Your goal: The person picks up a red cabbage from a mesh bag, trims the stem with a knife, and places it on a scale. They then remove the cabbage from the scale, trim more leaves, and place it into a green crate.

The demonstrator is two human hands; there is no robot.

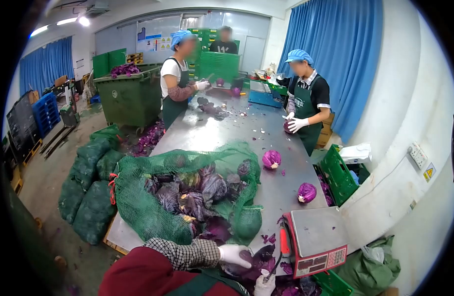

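Observation:
My left hand (235, 255), in a white glove, lies on a dark red cabbage (259, 261) with loose outer leaves at the table's near edge. Below and right of it, my right hand (264, 284), also gloved, is closed round the handle of a knife (275, 265) whose dark blade points up beside the cabbage. Just beyond my hands, a green mesh bag (153, 217) lies open with several dark cabbages (212, 187) in it. Two peeled purple cabbages (272, 159) (307, 192) rest on the table's right side.
A red scale (318, 222) stands right of my hands. Co-workers stand along both sides of the metal table (207, 132), one holding a cabbage. Full mesh bags (93, 207) and a green bin (128, 96) are at the left, green crates (338, 172) at the right.

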